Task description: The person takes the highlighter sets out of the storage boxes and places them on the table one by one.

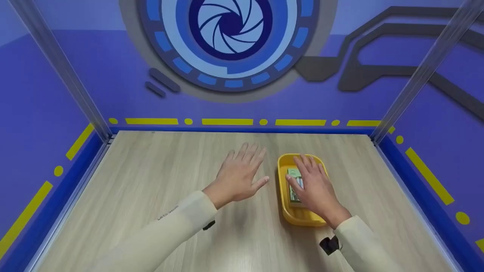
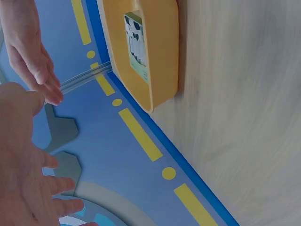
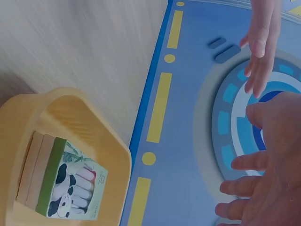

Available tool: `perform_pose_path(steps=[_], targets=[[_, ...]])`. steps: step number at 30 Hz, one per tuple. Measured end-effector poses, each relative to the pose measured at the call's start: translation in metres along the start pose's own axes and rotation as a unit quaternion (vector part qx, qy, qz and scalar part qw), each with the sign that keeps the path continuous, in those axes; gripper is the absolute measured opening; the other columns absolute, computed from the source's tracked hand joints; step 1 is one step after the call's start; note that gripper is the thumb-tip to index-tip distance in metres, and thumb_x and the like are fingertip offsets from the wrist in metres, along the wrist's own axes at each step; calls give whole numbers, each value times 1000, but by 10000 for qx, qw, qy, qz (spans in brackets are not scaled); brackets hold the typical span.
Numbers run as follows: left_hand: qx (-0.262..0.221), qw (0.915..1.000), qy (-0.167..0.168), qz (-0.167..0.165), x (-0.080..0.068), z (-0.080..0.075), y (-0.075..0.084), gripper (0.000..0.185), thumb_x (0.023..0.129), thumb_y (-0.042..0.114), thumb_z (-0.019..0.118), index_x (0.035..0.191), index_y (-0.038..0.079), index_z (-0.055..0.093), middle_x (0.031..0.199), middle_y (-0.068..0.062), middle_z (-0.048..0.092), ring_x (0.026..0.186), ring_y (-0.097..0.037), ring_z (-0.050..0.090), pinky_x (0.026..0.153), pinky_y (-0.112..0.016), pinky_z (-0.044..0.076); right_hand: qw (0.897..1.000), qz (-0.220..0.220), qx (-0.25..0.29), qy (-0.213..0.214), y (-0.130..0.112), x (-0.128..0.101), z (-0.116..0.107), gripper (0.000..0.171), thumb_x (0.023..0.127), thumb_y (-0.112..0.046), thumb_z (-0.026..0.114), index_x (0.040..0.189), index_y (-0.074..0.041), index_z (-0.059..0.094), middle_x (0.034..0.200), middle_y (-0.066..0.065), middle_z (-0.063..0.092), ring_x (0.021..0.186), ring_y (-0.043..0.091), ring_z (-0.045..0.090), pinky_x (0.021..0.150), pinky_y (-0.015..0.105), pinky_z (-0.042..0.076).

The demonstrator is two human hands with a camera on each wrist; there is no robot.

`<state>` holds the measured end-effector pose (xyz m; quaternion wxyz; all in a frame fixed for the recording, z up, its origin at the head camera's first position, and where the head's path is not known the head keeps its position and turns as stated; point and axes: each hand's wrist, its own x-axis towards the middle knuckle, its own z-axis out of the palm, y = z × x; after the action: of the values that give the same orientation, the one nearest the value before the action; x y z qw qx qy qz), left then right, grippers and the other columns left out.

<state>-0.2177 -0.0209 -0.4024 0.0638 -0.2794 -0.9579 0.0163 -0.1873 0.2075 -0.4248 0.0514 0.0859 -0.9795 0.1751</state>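
Note:
A yellow plastic basket (image 1: 283,211) stands on the table, right of its middle. Inside lies a small stack of boxes (image 3: 75,183); the top one is green with a panda picture. My right hand (image 1: 315,187) hovers over the basket with its fingers spread, hiding part of the boxes and the far right rim. To the left of the basket, my left hand (image 1: 240,175) is held above the bare wood, palm down and fingers extended. Neither hand holds anything. In the left wrist view, the panda box (image 2: 135,44) shows over the basket's rim.
The light wood table (image 1: 170,170) is walled in by blue panels (image 1: 211,107) with yellow dashes at the back and both sides. Metal posts (image 1: 416,75) rise at the two back corners. Dark wrist straps (image 1: 329,245) show under the pale sleeves.

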Motion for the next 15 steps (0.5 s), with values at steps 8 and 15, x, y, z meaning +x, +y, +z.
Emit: perform_pose_path(steps=[8,15], targets=[[-97,9999,-66,67,13,1,5,78,95,66,29,157,23,10,163,-4,18,150,-29,20,118,-54,25,9999,131,44,-41,4,-1,1,74,95,-57,46,152,-12,29,160,15,23,148,40,17,119,59,13],[-43,9997,-140,213,17,9,13,78,95,66,30,157,22,9,164,-5,16,149,-29,21,118,-54,26,9998,195,58,-54,10,-3,2,74,96,-55,47,152,-10,29,159,16,24,147,40,18,119,59,13]])
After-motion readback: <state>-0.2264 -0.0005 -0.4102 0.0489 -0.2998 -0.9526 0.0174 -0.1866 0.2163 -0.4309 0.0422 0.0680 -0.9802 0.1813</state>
